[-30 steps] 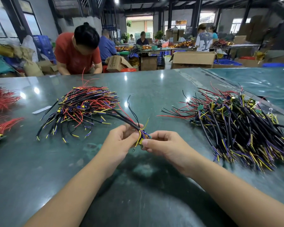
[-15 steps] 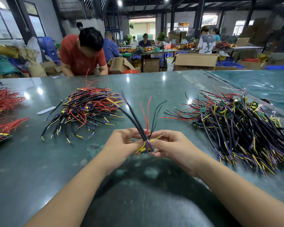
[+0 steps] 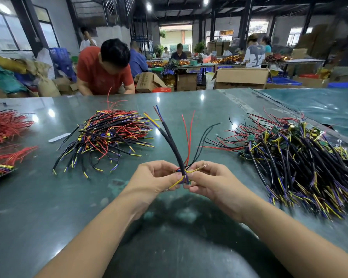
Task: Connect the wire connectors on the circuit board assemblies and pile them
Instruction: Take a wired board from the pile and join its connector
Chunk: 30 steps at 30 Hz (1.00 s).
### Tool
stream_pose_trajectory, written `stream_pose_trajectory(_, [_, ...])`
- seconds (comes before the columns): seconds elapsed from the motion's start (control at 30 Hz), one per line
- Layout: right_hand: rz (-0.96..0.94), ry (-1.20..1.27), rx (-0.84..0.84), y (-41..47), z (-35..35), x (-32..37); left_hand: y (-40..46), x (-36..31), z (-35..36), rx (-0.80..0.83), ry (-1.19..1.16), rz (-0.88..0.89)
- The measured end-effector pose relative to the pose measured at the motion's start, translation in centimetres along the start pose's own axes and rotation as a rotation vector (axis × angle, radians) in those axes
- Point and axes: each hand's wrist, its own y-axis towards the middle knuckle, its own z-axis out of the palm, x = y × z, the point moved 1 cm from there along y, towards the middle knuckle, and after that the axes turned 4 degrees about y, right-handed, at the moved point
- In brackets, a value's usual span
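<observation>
Hands: left hand point(image 3: 157, 177) and right hand point(image 3: 207, 181) both pinching one assembly point(image 3: 184, 177) above surface's near edge. Align connector halves squarely before pressing; avoid trapping loose wires.

Black-sheathed cables point(image 3: 172, 143) with yellow, blue and red cores stand mid-frame over a glossy dark-green table point(image 3: 48, 207), red wires point(image 3: 6, 125) at the left edge.
</observation>
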Motion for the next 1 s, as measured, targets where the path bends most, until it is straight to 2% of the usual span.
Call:
stream_pose_trajectory(0.23, [-0.045, -0.009, 0.033, -0.1, 0.0, 0.2, -0.1, -0.1, 0.0, 0.088, -0.06, 0.02])
stream_pose_trajectory(0.33, [-0.046, -0.077, 0.016, -0.1, 0.2, 0.1, -0.1, 0.0, 0.0, 0.053, 0.007, 0.003])
stream_pose_trajectory(0.43, [-0.031, -0.088, -0.006, 0.0, 0.1, -0.1, 0.0, -0.1, 0.0, 0.009, -0.04, -0.032])
stream_pose_trajectory(0.6, [0.033, -0.072, 0.024, -0.2, -0.4, -0.1, -0.1, 0.1, 0.0, 0.039, -0.037, -0.062])
stream_pose_trajectory(0.73, [0.005, -0.138, 0.046, 0.0, -0.5, 0.2, 0.0, 0.4, 0.3, 0.04, -0.131, -0.127])
stream_pose_trajectory(0.9, [-0.044, -0.206, 0.098, -0.1, -0.7, 0.3, 0.1, 0.5, 0.3, 0.075, -0.142, -0.137])
stream_pose_trajectory(1.0, [-0.037, -0.184, 0.049, 0.1, -0.6, 0.0, 0.2, 0.8, 0.4, 0.049, -0.171, -0.137])
